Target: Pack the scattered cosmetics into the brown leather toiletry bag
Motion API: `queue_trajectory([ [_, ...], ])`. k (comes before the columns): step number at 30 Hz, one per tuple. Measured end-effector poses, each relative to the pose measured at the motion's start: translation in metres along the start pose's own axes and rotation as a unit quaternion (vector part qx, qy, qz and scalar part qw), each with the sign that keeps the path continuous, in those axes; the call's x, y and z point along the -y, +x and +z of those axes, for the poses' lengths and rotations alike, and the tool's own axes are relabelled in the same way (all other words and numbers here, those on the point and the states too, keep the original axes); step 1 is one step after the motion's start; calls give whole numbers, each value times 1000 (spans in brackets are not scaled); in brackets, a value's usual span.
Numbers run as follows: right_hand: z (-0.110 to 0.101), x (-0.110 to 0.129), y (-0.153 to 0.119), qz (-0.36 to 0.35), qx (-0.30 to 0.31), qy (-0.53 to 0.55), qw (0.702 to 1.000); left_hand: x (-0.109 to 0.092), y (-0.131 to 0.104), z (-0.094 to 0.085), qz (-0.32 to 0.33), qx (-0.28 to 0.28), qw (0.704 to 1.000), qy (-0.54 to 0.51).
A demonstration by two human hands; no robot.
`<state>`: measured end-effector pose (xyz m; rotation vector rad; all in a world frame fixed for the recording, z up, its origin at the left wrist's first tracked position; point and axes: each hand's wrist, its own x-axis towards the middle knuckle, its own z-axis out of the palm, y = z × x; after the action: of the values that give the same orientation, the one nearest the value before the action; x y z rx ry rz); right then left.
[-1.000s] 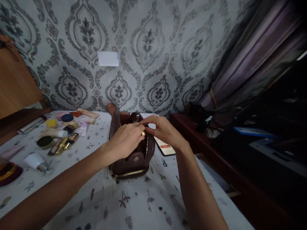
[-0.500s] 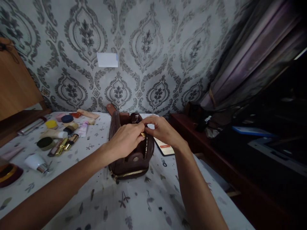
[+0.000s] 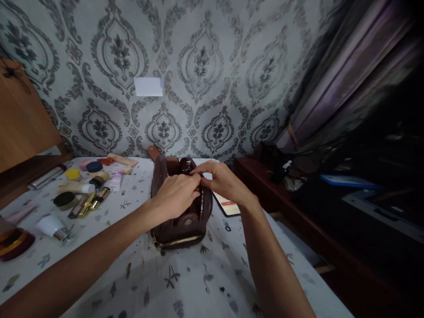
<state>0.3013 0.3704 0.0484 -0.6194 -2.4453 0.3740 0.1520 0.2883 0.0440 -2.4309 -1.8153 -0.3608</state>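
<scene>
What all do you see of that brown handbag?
The brown handbag looks like leather. It stands open-topped on a patterned white cloth, with a gold-toned zipper across its near end, a round snap above that, and a lighter brown tab at its far end. The left hand and right hand meet at its top, hiding part of it.

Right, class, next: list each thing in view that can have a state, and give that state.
Brown bag: upright, top open
Left hand: bent over the bag's opening, grip hidden
Right hand: fingers bent at the bag's rim, grip unclear
Phone: lying flat, screen lit
Beige tube: capped
Blue-lidded jar: lid on
Curtain: gathered
</scene>
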Motion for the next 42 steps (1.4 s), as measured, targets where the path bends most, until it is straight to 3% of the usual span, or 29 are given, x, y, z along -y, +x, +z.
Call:
queue_trajectory([
  [13,0,2,0,6,-3,-13,1000,-3,3,3,-6,24,999,41],
  [19,-2,5,0,0,5,-12,1000,-2,1,-2,-7,22,1000,9],
  [22,-3,5,-1,-1,14,-15,1000,2,0,-10,-11,8,1000,-28],
  [25,-2,2,-2,0,12,-19,1000,12,-7,-20,-1,-40,997,-72],
  [30,-2,2,-3,10,8,-42,999,36,-35,-33,-9,-151,982,-111],
  [33,-2,5,-3,7,10,-52,999,52,-63,-27,-40,-182,976,-110],
  [37,-2,5,-2,10,22,-71,997,76,-106,-3,-77,-144,983,-84],
  [42,3,7,0,-15,12,-78,997,98,-152,39,-70,-92,987,-108],
])
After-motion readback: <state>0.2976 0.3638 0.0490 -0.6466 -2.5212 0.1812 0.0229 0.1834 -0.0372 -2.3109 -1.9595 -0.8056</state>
